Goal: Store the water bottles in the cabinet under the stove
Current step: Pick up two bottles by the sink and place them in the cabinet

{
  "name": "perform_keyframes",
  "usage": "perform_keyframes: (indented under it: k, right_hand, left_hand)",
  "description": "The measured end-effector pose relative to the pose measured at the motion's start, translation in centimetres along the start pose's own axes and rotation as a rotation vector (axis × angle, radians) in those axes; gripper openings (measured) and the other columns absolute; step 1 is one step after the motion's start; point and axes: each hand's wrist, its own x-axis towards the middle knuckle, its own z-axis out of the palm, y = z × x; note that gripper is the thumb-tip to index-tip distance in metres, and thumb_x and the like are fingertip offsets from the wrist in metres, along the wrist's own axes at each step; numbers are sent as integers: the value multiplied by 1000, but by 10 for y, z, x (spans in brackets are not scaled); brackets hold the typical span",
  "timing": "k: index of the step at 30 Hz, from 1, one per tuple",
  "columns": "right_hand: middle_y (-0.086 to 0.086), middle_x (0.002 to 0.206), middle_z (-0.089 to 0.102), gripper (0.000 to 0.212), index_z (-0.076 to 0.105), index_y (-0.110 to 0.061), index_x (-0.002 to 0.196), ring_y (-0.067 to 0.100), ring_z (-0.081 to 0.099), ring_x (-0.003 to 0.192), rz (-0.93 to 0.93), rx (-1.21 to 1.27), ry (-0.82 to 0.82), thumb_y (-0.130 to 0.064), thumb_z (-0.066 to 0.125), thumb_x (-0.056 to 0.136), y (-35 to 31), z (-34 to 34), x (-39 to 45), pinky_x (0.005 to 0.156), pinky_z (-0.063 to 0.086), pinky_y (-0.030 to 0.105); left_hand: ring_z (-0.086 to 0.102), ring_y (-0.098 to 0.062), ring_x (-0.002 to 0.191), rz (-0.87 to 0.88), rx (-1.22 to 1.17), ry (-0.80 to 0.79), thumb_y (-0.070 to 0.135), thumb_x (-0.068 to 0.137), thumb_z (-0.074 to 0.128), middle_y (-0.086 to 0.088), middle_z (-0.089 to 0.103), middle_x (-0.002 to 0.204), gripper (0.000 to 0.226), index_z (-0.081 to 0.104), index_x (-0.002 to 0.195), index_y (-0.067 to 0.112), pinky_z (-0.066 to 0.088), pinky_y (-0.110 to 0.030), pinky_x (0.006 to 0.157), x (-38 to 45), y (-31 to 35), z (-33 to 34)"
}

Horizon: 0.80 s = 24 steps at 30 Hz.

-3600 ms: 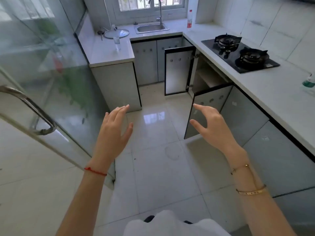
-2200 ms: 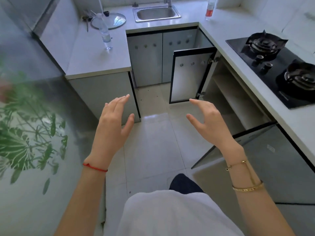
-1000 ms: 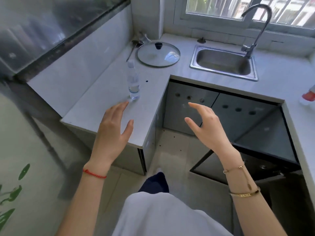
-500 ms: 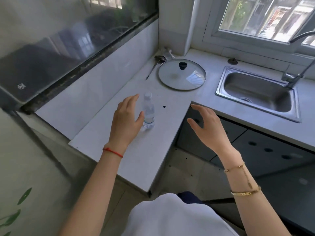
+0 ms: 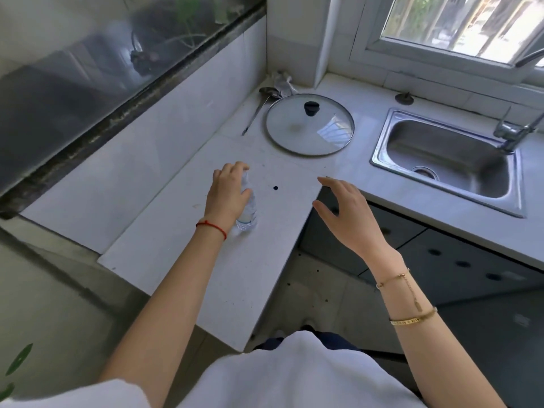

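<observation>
A small clear water bottle [image 5: 248, 214] stands upright on the white counter [image 5: 176, 245]. My left hand [image 5: 226, 195] is wrapped around its upper part, fingers curled over the neck, and hides most of the bottle. My right hand [image 5: 344, 213] hovers open over the counter's right edge, holding nothing. The stove and the cabinet under it are out of view.
A glass pot lid [image 5: 309, 125] lies on the counter beyond the bottle, with a ladle [image 5: 259, 110] to its left. A steel sink [image 5: 447, 160] and tap [image 5: 515, 134] sit at the right. Grey cabinet doors [image 5: 441, 260] run below the counter.
I have walked up to the left counter. My left hand reached forward from beside the bottle and closed around it. My right hand stays open.
</observation>
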Motion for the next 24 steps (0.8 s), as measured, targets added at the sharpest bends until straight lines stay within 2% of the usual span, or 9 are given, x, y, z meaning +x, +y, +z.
perform_keyframes:
  k: [4,9,18,24]
  right_hand:
    - [-2,140,51,49,45,-19,141,18,41,134,21,-21,34,-31,57,95,10,-7,-1,112,33,35]
    - [-3,136,54,44,48,-21,137,16,42,131,75,-43,121,-29,57,95,28,-25,-13,107,29,27]
    - [0,135,55,46,47,-16,138,17,44,129,295,-95,331,-29,58,95,87,-80,-63,110,36,34]
    - [1,133,56,47,49,-16,137,19,44,129,490,-123,491,-28,60,93,143,-125,-106,110,36,35]
  left_hand:
    - [54,-33,98,59,-12,-4,5,83,62,-13,57,105,28,59,111,11,44,-35,76,6,4,-1]
    - [54,-30,97,217,-47,30,7,82,65,-11,59,103,28,60,109,12,49,-40,77,1,41,2]
    - [49,-18,79,540,-207,-118,11,81,70,-5,59,100,30,61,109,16,52,-36,76,17,161,38]
    - [50,-19,80,751,-282,-260,12,82,71,-7,59,100,29,60,108,15,53,-38,74,22,260,88]
